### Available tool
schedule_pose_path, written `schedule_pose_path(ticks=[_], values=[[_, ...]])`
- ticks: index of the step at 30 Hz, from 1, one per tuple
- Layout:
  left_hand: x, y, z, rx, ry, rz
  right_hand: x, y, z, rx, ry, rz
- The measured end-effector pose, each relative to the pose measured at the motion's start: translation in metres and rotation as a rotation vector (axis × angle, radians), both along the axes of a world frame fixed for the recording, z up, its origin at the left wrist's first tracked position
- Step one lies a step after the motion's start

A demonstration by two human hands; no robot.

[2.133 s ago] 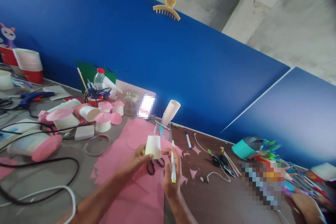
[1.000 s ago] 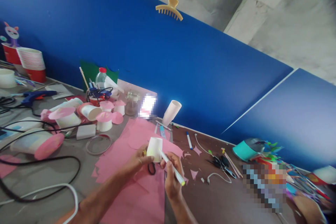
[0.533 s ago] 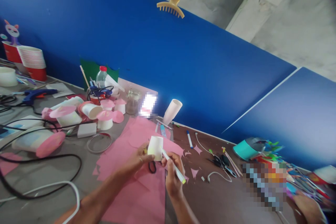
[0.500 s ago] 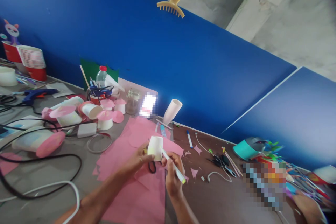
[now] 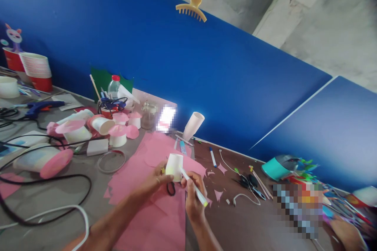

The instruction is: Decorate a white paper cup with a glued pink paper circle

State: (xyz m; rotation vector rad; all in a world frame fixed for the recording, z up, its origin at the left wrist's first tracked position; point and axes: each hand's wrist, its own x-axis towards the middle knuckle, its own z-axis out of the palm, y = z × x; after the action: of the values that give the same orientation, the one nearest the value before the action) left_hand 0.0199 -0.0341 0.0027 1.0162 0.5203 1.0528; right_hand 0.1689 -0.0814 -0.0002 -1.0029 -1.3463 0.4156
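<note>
My left hand [image 5: 161, 176] grips a white paper cup [image 5: 174, 166] from its left side, above the pink paper. The cup has a pale yellow tint near its lower end. In my right hand [image 5: 194, 192] is a white marker [image 5: 196, 191] with a yellow-green end, its tip at the cup's right side. Sheets of pink paper [image 5: 156, 219] lie beneath both hands. A dark loop [image 5: 171, 189] shows just under the cup.
To the left are several cups with pink paper discs [image 5: 118, 130], black cables [image 5: 59, 176] and a blue glue gun [image 5: 44, 108]. Scissors [image 5: 251, 184], a blue marker [image 5: 212, 157] and pink scraps lie right. Another person's hand [image 5: 347, 231] shows at the far right.
Almost nothing differs. The view has shifted very slightly, and both hands keep the same hold on the cup and marker.
</note>
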Motion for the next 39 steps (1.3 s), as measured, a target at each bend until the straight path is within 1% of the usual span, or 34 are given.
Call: schedule_pose_path(ticks=[9, 15, 21, 26, 30, 35, 39], values=[[0.003, 0.003, -0.006, 0.041, 0.036, -0.041, 0.000, 0.000, 0.001, -0.022, -0.003, 0.008], [0.002, 0.005, -0.010, 0.016, 0.043, 0.000, 0.004, -0.003, 0.002, -0.040, -0.050, 0.023], [0.000, 0.005, -0.012, 0.011, 0.075, 0.021, 0.004, -0.005, -0.001, -0.060, -0.010, -0.011], [0.001, 0.005, -0.010, 0.026, 0.039, -0.013, 0.003, -0.002, -0.003, -0.048, 0.012, -0.009], [0.002, 0.004, -0.007, 0.027, 0.038, -0.011, 0.002, 0.000, -0.001, -0.027, 0.013, 0.001], [0.003, 0.004, -0.010, 0.022, 0.033, 0.002, 0.000, 0.000, 0.001, -0.014, 0.022, -0.002], [0.004, 0.005, -0.011, 0.016, 0.028, -0.025, -0.002, 0.001, 0.003, -0.020, 0.025, -0.008]])
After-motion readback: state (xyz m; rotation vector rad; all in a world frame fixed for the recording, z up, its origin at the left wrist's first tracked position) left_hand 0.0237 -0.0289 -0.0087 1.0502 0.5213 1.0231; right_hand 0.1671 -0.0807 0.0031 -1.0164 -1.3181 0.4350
